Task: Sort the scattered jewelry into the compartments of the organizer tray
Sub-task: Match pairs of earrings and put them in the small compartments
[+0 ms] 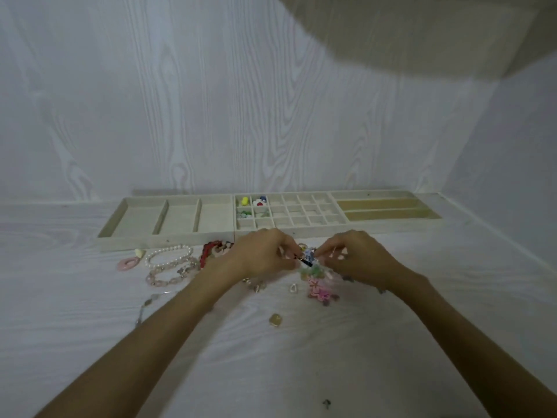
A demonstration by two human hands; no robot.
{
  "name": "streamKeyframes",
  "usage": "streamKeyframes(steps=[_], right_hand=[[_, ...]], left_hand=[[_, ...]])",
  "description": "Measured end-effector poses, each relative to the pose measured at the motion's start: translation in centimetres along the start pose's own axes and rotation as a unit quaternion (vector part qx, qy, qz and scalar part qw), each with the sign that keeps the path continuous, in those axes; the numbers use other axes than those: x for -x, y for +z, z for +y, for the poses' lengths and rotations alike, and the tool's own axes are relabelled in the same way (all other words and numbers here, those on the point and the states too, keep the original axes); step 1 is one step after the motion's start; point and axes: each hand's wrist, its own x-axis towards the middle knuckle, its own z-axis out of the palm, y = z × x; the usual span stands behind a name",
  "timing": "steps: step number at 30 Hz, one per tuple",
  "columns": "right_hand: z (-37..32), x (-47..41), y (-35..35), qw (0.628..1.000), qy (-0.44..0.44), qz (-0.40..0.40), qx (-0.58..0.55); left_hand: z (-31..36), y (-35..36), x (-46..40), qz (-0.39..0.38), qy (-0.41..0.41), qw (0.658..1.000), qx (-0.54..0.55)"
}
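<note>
A long cream organizer tray [168, 233] lies along the back wall. Its middle grid holds a yellow bead [244, 201], a red, white and blue piece [260, 201] and green beads [245, 213]. My left hand [260, 251] and my right hand [357, 256] meet just in front of the tray, and both pinch a small blue-and-white charm [308, 255] with a dark part. Below the hands lies a pile of pink and green pieces [319, 289]. The pearl bracelet [168, 254], pink bracelet [168, 274] and red bracelet [209, 251] sit to the left.
A pink ring [129, 263] and a pale yellow bead [139, 252] lie far left. A thin chain [144, 309] trails toward the front left. A gold square charm [275, 320] and a small heart ring [293, 287] lie nearer me. A dark speck [326, 403] sits near the front edge.
</note>
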Motion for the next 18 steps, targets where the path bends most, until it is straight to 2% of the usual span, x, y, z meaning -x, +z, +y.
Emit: streamKeyframes(steps=[6,11,14,18], right_hand=[[0.4,1.8,2.5,0.999,-0.012,0.038,0.019],[0.5,1.7,2.7,0.999,-0.006,0.049,0.016],[-0.3,1.4,1.8,0.993,-0.019,0.061,-0.097],[-3.1,-0.2,0.1,0.963,-0.017,0.021,-0.268]], left_hand=[[0.4,1.7,-0.3,0.037,-0.022,0.997,-0.058],[0.0,2.1,0.1,0.057,-0.010,0.998,0.001],[-0.4,0.6,0.6,0.084,0.012,0.993,0.078],[-0.6,-2.8,1.2,0.119,0.021,0.988,0.096]])
